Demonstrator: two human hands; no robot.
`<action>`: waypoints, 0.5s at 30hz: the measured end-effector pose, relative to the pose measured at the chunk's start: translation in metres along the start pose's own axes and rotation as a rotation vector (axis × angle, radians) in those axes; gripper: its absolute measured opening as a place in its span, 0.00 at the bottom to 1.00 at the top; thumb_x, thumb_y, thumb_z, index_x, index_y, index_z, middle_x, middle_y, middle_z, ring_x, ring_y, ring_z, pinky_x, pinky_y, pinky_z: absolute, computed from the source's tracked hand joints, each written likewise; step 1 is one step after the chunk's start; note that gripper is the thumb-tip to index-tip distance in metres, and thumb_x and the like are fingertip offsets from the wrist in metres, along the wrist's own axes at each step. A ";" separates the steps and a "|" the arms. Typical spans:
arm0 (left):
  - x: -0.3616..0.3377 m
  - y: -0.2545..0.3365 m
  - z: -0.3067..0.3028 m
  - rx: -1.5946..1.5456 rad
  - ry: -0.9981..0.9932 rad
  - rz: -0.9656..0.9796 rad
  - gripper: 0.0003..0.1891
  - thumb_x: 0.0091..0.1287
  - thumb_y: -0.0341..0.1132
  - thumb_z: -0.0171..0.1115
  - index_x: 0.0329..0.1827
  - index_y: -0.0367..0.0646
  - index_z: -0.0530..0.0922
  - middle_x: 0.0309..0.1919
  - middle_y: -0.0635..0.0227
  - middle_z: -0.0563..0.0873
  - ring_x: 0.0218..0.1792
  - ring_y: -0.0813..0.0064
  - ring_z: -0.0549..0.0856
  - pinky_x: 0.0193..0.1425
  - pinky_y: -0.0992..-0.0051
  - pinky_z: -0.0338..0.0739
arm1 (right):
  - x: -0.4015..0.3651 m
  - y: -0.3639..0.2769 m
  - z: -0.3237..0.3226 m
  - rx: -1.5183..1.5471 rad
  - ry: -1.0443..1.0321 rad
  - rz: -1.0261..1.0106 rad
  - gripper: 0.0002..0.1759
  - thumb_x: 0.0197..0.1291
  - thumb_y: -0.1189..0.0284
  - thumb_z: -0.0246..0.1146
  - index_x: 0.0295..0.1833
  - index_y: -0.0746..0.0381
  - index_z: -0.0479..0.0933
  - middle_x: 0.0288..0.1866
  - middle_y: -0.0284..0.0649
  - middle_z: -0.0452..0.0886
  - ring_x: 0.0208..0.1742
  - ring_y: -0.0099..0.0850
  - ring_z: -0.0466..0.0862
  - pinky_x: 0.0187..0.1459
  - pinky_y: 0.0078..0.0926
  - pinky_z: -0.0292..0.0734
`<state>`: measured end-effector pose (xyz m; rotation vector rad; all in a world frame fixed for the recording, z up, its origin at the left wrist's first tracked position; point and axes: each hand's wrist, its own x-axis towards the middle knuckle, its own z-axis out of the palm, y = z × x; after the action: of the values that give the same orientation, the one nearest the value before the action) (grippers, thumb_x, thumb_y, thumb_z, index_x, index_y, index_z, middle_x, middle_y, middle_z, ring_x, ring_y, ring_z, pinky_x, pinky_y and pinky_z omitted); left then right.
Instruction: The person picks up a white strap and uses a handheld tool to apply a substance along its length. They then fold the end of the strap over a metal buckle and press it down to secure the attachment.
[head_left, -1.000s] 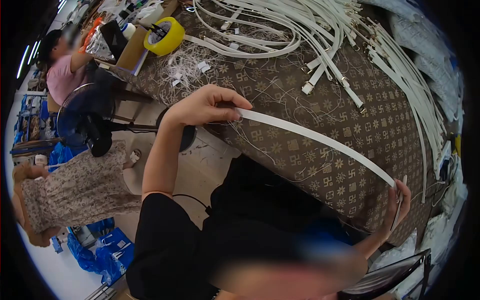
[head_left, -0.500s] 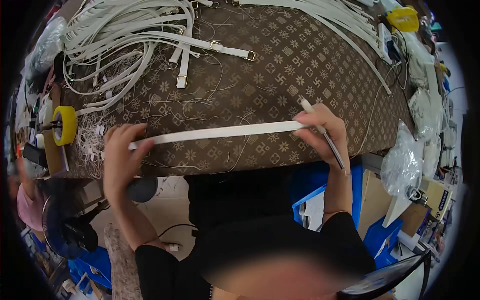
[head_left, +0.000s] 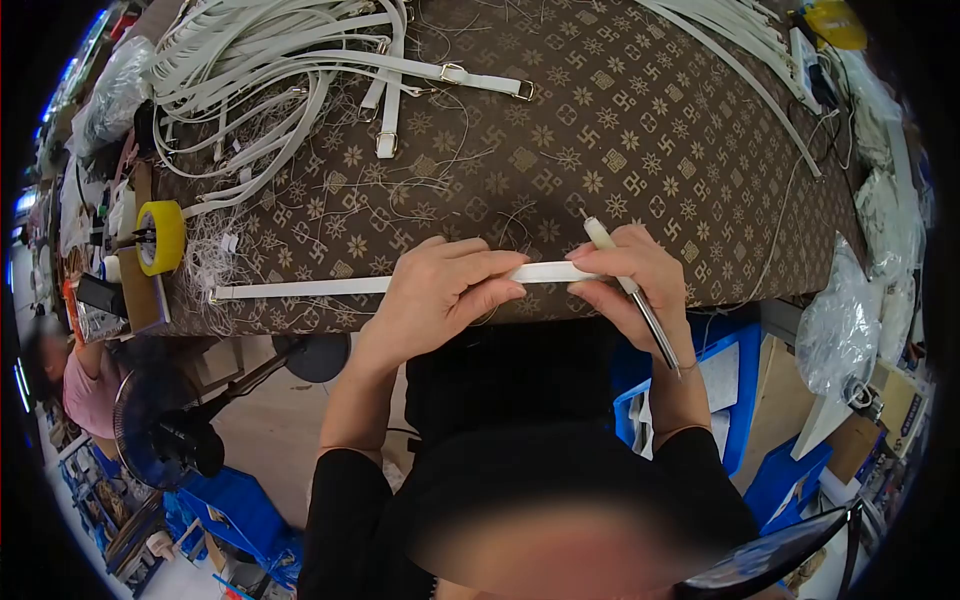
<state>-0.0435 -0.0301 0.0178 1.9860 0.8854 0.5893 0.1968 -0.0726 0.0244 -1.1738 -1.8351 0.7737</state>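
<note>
Closer together now, the left hand and right hand are pinching a white strap, apparently keeping it flat. The right is also cradling a pen-like tool, presumably handy.

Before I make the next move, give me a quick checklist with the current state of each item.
1. Left hand has the white strap: ok, pinched in the fingers.
2. Right hand has the strap too: ok, pinched beside the left.
3. Pen-like tool secured: ok, held in the right hand.
4. Strap clear of loose threads: not ok, its left end reaches the clump.
5. Strap clear of the buckled straps: ok, they lie farther back.
6. Strap's right end: cannot tell, no end shows past the right hand.
</note>
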 end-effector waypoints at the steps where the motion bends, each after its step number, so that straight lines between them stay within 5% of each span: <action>1: 0.000 0.001 0.000 0.018 -0.005 -0.003 0.12 0.65 0.41 0.66 0.46 0.46 0.86 0.24 0.70 0.80 0.26 0.69 0.80 0.33 0.70 0.69 | -0.001 0.000 -0.001 -0.015 -0.005 0.011 0.18 0.47 0.78 0.75 0.46 0.54 0.82 0.36 0.33 0.85 0.32 0.34 0.79 0.38 0.29 0.72; 15: -0.006 0.007 0.008 -0.050 0.096 -0.057 0.08 0.58 0.36 0.71 0.39 0.47 0.84 0.23 0.73 0.80 0.24 0.72 0.79 0.34 0.74 0.69 | 0.000 -0.004 0.002 -0.003 -0.003 -0.048 0.18 0.47 0.81 0.75 0.44 0.55 0.82 0.40 0.36 0.88 0.35 0.31 0.82 0.42 0.28 0.75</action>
<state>-0.0393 -0.0416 0.0191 1.8947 0.9729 0.6723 0.1932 -0.0742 0.0269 -1.1272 -1.8600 0.7464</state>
